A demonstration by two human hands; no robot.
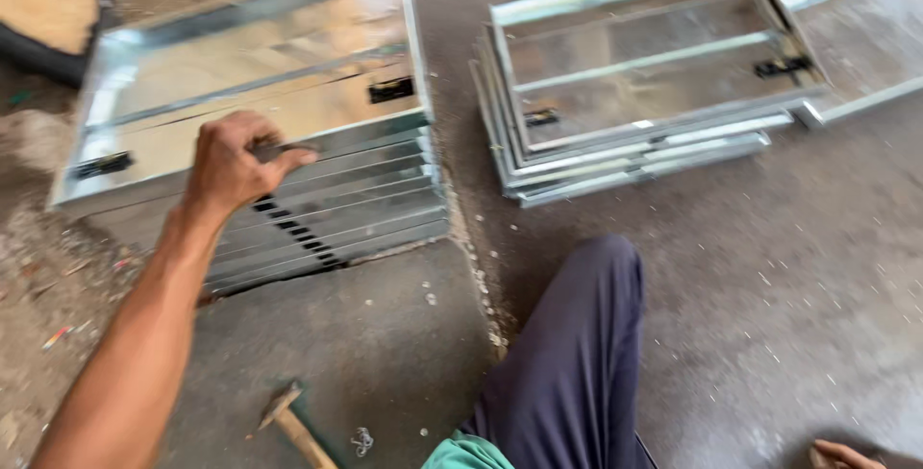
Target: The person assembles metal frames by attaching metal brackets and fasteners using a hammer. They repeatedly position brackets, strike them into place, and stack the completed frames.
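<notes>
My left hand (234,163) reaches out to a stack of shiny sheet-metal trays (336,209) on the floor at the left. Its fingers are closed around a dark latch (291,150) on the front edge of the top tray (192,94). More dark latches run down the stack's front side just below the hand. Only a sliver of my right hand (846,454) shows at the bottom right corner, resting low near the floor; its fingers are cut off by the frame. My leg in dark blue trousers (567,354) stretches out between the two hands.
A second stack of metal trays (635,157) lies to the right, with another tray (865,46) beyond it. A wooden-handled hammer (291,423) and a small bit of wire (361,442) lie on the concrete floor (769,267) near me. Dirt and debris border the left.
</notes>
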